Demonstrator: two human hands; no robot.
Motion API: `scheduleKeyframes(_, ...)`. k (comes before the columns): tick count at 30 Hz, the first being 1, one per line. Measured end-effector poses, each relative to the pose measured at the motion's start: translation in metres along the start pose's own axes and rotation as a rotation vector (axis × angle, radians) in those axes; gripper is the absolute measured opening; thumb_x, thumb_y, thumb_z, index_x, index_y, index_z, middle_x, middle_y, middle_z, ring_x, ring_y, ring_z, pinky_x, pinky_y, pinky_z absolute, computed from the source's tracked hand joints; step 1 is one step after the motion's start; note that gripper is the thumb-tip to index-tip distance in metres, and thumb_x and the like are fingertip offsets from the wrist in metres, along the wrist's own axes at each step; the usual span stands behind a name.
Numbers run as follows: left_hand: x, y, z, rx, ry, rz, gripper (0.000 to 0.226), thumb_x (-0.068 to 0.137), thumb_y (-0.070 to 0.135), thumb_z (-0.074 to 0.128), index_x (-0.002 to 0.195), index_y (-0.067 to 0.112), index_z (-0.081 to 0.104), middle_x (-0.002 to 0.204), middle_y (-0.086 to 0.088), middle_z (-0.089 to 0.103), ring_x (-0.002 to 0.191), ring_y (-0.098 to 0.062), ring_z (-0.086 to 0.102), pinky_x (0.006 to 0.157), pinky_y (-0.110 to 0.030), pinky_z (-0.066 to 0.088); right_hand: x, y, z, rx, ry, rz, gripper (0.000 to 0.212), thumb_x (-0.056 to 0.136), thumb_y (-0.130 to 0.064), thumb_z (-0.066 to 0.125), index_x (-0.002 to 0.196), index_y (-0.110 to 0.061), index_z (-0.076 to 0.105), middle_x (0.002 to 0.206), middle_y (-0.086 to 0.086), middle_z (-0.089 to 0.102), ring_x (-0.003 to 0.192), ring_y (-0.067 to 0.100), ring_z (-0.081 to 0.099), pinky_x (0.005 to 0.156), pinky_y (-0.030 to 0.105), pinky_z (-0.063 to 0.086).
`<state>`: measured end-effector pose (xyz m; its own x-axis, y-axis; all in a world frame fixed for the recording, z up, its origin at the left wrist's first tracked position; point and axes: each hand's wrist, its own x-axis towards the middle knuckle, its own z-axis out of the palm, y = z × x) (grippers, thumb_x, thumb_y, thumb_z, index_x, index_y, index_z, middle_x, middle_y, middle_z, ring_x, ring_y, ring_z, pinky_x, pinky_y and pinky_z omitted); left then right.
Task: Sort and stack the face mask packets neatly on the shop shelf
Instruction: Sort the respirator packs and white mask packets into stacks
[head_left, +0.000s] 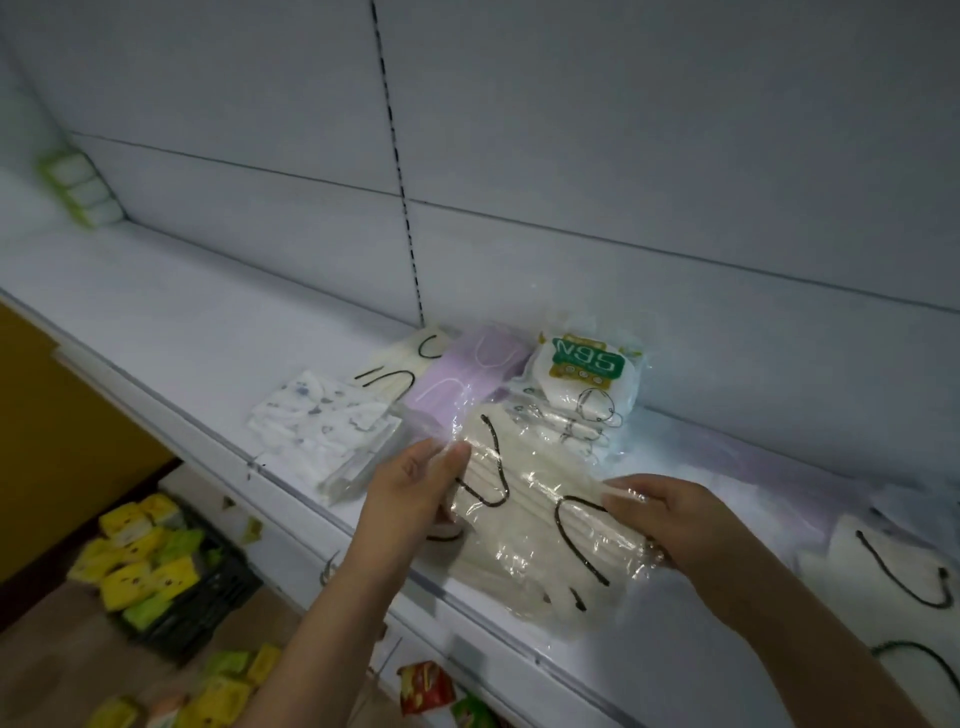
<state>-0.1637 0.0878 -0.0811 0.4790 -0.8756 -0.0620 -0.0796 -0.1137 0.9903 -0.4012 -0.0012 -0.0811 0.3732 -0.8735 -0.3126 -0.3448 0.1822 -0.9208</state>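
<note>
Both hands (410, 488) (670, 514) grip cream packet (524, 525) over shelf edge (291, 499).

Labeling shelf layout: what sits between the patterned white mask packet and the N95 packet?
Head view: the purple mask packet lies between the patterned white packet and the N95 packet, with a cream black-looped packet just behind it.

Dim cool light, soft blur, warped edges

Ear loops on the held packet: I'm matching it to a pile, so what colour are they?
Black, on cream masks; the head view shows the held packet clearly.
</note>
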Motion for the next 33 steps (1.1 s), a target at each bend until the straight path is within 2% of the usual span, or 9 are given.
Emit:
scheduleKeyframes(4, -0.003, -0.016, -0.026, 0.306, 0.090, 0.084, 0.002, 0.093, 0.030, 0.068, 0.094, 0.031, 0.067, 0.081, 0.019, 0.063, 0.070, -0.003, 0.059, 0.070, -0.019, 0.047, 0.012, 0.005, 0.031, -0.159, 0.101, -0.125, 0.009, 0.084, -0.017, 0.077, 0.088, -0.024, 0.074, 0.084, -0.015, 0.070, 0.073, -0.002, 0.060, 0.054, 0.003, 0.041)
scheduleKeyframes(8, -0.005, -0.039, -0.049, 0.916, 0.157, 0.442, 0.046, 0.088, 0.038, 0.068, 0.130, 0.022, 0.058, 0.123, 0.002, 0.054, 0.113, -0.017, 0.049, 0.093, -0.032, 0.045, 0.023, 0.021, 0.061, -0.471, 0.159, -0.266, 0.017, 0.081, -0.021, 0.079, 0.096, -0.026, 0.072, 0.095, -0.017, 0.067, 0.088, -0.007, 0.059, 0.075, 0.001, 0.036)
scheduleKeyframes(11, -0.009, -0.044, -0.050, 1.054, -0.256, 0.564, 0.056, 0.090, 0.066, 0.054, 0.135, 0.033, 0.054, 0.135, 0.008, 0.050, 0.127, -0.015, 0.044, 0.101, -0.034, 0.039, 0.027, 0.034, 0.072, -0.606, 0.250, -0.329, 0.034, 0.084, -0.022, 0.075, 0.117, -0.016, 0.068, 0.116, -0.002, 0.064, 0.105, 0.015, 0.057, 0.089, 0.015, 0.033)
scheduleKeyframes(15, 0.004, -0.062, -0.049, 1.198, -0.496, 0.577, 0.068, 0.086, 0.078, 0.046, 0.145, 0.043, 0.041, 0.147, 0.008, 0.043, 0.135, -0.017, 0.037, 0.105, -0.039, 0.039, 0.026, 0.029, 0.089, -0.469, 0.169, -0.248, 0.039, 0.092, -0.021, 0.066, 0.129, -0.016, 0.059, 0.124, -0.001, 0.061, 0.103, 0.007, 0.055, 0.086, 0.013, 0.036)
scheduleKeyframes(20, 0.015, -0.050, -0.043, 1.132, -0.512, 0.690, 0.070, 0.080, 0.082, 0.051, 0.137, 0.041, 0.049, 0.141, 0.008, 0.044, 0.133, -0.015, 0.037, 0.104, -0.038, 0.040, 0.017, 0.017, 0.070, -0.414, 0.284, -0.318, 0.042, 0.094, -0.030, 0.064, 0.133, -0.015, 0.058, 0.134, 0.000, 0.059, 0.124, 0.015, 0.053, 0.105, 0.023, 0.037)
scheduleKeyframes(23, 0.009, -0.023, -0.009, 0.880, -0.539, 0.646, 0.062, 0.086, 0.076, 0.048, 0.135, 0.039, 0.052, 0.133, 0.019, 0.045, 0.125, 0.001, 0.040, 0.102, -0.023, 0.035, 0.001, 0.022, 0.020, -0.722, 0.518, -0.265, 0.059, 0.090, -0.046, 0.065, 0.139, -0.017, 0.051, 0.140, 0.001, 0.053, 0.126, 0.022, 0.049, 0.106, 0.032, 0.036)
scheduleKeyframes(26, 0.008, -0.010, 0.049, 0.619, -0.546, 0.482, 0.037, 0.092, 0.054, 0.055, 0.123, 0.035, 0.060, 0.117, 0.024, 0.054, 0.108, 0.005, 0.054, 0.091, -0.017, 0.046, -0.019, 0.039, -0.017, -1.073, 0.426, 0.015, 0.080, 0.084, -0.063, 0.061, 0.146, -0.017, 0.038, 0.145, 0.004, 0.045, 0.129, 0.027, 0.043, 0.105, 0.038, 0.037)
scheduleKeyframes(30, 0.009, -0.004, 0.112, 0.421, -0.518, 0.264, 0.018, 0.095, 0.026, 0.063, 0.113, 0.026, 0.067, 0.109, 0.015, 0.067, 0.094, 0.003, 0.063, 0.080, -0.011, 0.047, -0.034, 0.060, -0.022, -0.948, 0.483, 0.016, 0.036, 0.094, -0.043, 0.055, 0.122, -0.022, 0.060, 0.122, -0.004, 0.061, 0.117, 0.020, 0.051, 0.085, 0.028, 0.042)
scheduleKeyframes(33, 0.009, -0.004, 0.135, 0.318, -0.440, 0.082, 0.015, 0.097, 0.021, 0.061, 0.111, 0.023, 0.067, 0.111, 0.004, 0.070, 0.097, -0.009, 0.067, 0.082, -0.013, 0.047, -0.041, 0.062, -0.027, -0.752, 0.694, -0.016, 0.018, 0.097, -0.030, 0.048, 0.098, -0.022, 0.063, 0.080, -0.006, 0.058, 0.082, 0.015, 0.058, 0.063, 0.027, 0.034)
